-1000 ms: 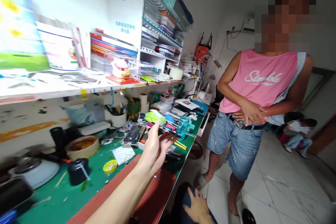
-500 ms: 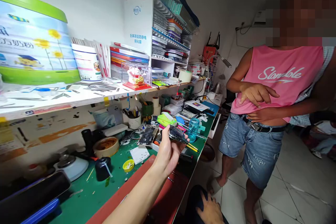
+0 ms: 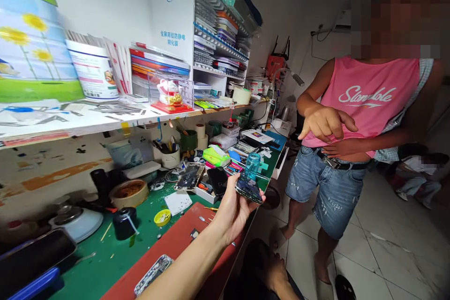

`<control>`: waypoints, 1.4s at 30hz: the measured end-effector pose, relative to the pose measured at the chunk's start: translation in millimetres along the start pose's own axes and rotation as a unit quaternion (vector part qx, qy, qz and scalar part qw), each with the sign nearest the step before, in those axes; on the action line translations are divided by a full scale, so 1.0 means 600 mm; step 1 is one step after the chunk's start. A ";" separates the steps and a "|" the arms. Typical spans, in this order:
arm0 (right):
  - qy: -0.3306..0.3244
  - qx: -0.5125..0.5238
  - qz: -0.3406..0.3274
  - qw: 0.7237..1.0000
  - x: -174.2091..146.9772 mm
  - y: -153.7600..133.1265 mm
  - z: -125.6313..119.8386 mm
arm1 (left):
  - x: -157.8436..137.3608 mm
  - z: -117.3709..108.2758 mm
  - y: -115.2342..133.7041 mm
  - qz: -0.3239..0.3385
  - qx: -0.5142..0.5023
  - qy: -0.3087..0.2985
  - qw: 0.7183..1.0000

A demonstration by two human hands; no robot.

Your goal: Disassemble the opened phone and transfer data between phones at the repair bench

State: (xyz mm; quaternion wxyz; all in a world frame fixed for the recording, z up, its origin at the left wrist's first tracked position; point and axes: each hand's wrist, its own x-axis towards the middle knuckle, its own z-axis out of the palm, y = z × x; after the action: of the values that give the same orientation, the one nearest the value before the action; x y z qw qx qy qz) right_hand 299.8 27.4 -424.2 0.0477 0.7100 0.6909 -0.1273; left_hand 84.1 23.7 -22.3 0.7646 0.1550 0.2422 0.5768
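- Moved since the earlier frame: left hand [image 3: 237, 213] with held phone [image 3: 249, 189], toward the counter [image 3: 101, 267] edge, now before blue jar [image 3: 252, 164].
- Right hand [image 3: 276, 269] (1): at thigh [image 3: 253, 267], shadowed; cannot tell whether open or closed.
- Held phone (1): gripped by left fingers and thumb; probably light, stiff, slick, fragile; best taken by long edges.
- Counter beyond: black phone [image 3: 218, 180] (1), blue jar (1).
- Farther: standing person [image 3: 372, 98] (1).

On the shelf [image 3: 91, 125] above the table [image 3: 89, 269], a canister [image 3: 35, 47] stands left of a figurine [image 3: 170, 93] and a rack [image 3: 172, 28]. On the table, a mat [image 3: 183, 234] lies right of a tape roll [image 3: 142, 196]; a phone [image 3: 248, 190] in the left hand [image 3: 235, 208] is before a jar [image 3: 252, 164].
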 end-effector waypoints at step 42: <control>-0.001 -0.022 -0.004 1.000 -0.008 -0.008 -0.023 | 0.000 -0.017 -0.082 -0.081 0.014 0.050 0.995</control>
State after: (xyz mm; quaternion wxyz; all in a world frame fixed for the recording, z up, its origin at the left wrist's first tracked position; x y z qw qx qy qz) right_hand 296.6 26.1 -409.0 0.0639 0.7056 0.6967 -0.1129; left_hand 117.9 9.4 -56.3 0.7937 0.1166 0.2997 0.5164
